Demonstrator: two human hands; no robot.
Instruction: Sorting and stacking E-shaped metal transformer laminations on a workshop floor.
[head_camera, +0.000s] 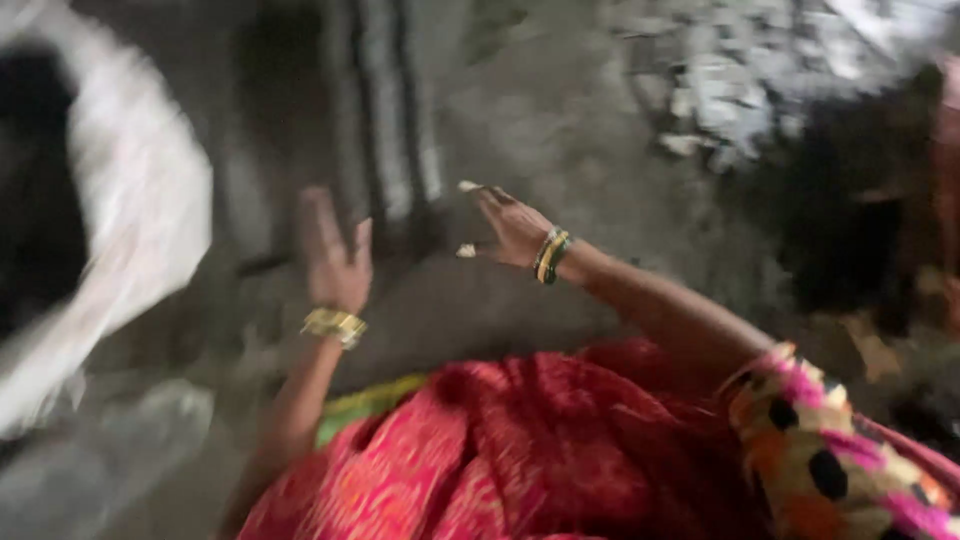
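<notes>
A grey, dusty floor (560, 130) fills the blurred frame, pale rubble (740, 90) heaped far right. We see our left hand (335, 255) spread flat, fingers apart, holding nothing, beside dark bars (385, 130) on the ground. Our right hand (515, 228) reaches out, its grip open, small white bits (466, 250) at the fingertips. Red cloth (520, 450) lies near.
</notes>
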